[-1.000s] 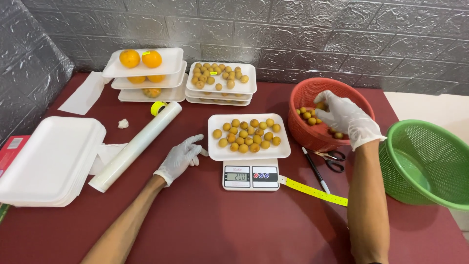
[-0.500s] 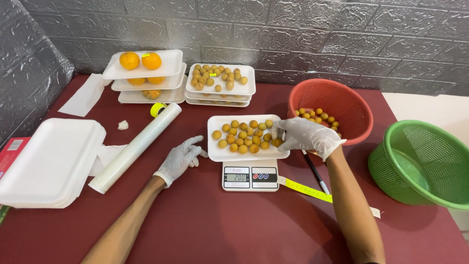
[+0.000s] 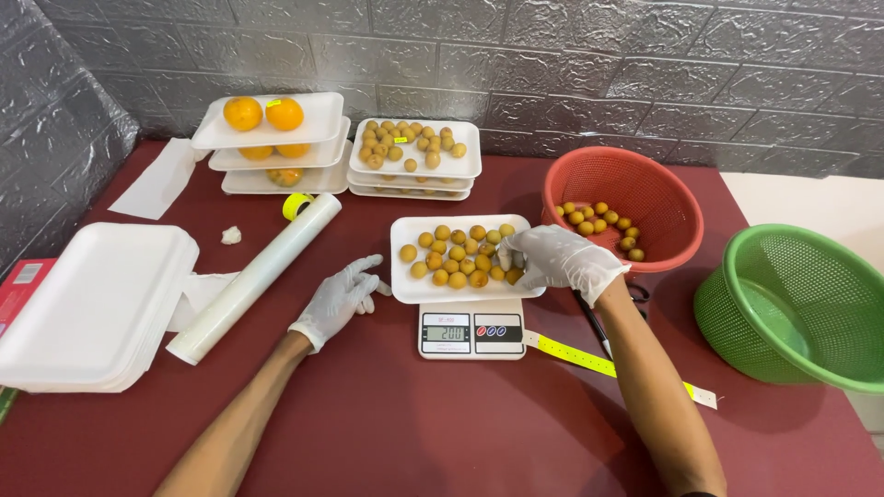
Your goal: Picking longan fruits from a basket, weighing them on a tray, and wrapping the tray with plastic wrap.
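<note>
Left hand (image 3: pixel 339 299) gloved, flat, fingers spread; right hand (image 3: pixel 559 260) gloved, fingers curled downward, forearm bare.

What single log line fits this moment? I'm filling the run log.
left hand: beside tray | right hand: over fruits | tray: on scale

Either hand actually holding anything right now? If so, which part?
Left hand holds nothing; it rests flat on the table beside the tray. Right hand is curled over the tray's right edge among the fruits; any grip is hidden.
</note>
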